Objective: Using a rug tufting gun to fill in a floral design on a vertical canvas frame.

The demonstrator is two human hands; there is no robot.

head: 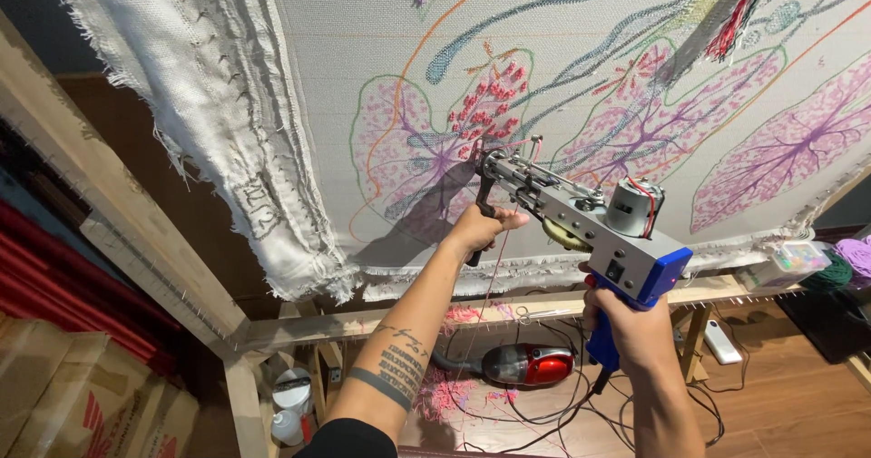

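Observation:
A grey tufting gun [581,218] with a blue grip points its needle at a white cloth [363,86] stretched on a wooden frame [109,204]. My right hand [635,326] grips the blue rear handle. My left hand [476,227] holds the black front handle near the needle. The needle tip touches the cloth at a pink and red leaf shape [435,136]. Thin pink yarn [494,277] hangs down from the gun.
A red vacuum cleaner [526,365] lies on the wooden floor among black cables. Pink yarn scraps [445,390] lie next to it. Yarn balls and a clear box [798,260] sit at the right. Red fabric rolls [63,277] and cardboard lie at the left.

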